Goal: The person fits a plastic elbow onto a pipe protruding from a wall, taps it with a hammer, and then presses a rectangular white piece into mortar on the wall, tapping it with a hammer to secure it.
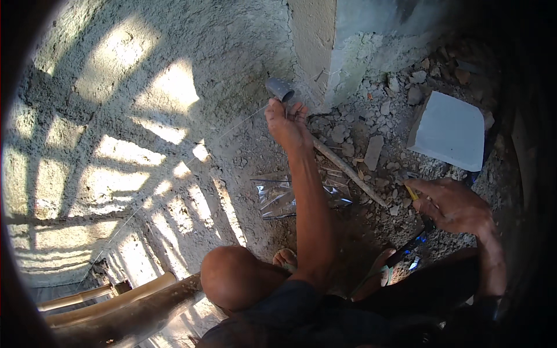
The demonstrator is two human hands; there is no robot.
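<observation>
My left hand (288,127) is raised by the wall corner, just below the open end of a short grey pipe (281,89). Its thumb and forefinger look pinched where a thin string (235,125) meets them, and its other fingers curl loosely. The string stretches down to the lower left along the rough wall. Low on the right, my right hand (455,204) is closed around a slim yellow-handled tool (411,192). Whatever lies at the tool's far end blends into the rubble.
A pale square board or tile (449,130) lies on rubble at the right. Between my hands a stick (351,172) slants over the ground, beside clear plastic film (275,199). Bamboo poles (127,298) cross the lower left. My bare knee (235,278) is bent near the lower edge.
</observation>
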